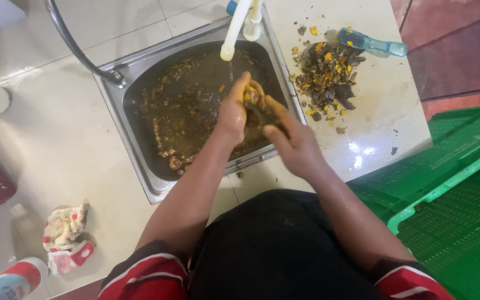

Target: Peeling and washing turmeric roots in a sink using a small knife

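Observation:
My left hand (pixel 233 111) and my right hand (pixel 295 143) meet over a steel sink (pixel 134 69) full of murky brown water with floating scraps. A thin stream of water falls from a white tap (pixel 232 33) onto them. My left hand holds a small yellowish piece of food (pixel 250 95) between its fingers. My right hand grips a dark object (pixel 263 115) that touches that piece; I cannot tell what the object is. Both forearms are wet.
A pile of dark and yellow peelings (pixel 328 78) lies on the white counter right of the sink, with a blue plastic handle (pixel 372 44) behind it. A crumpled red-and-white cloth (pixel 66 236) lies at the left. Green plastic crates (pixel 451 189) stand at the right.

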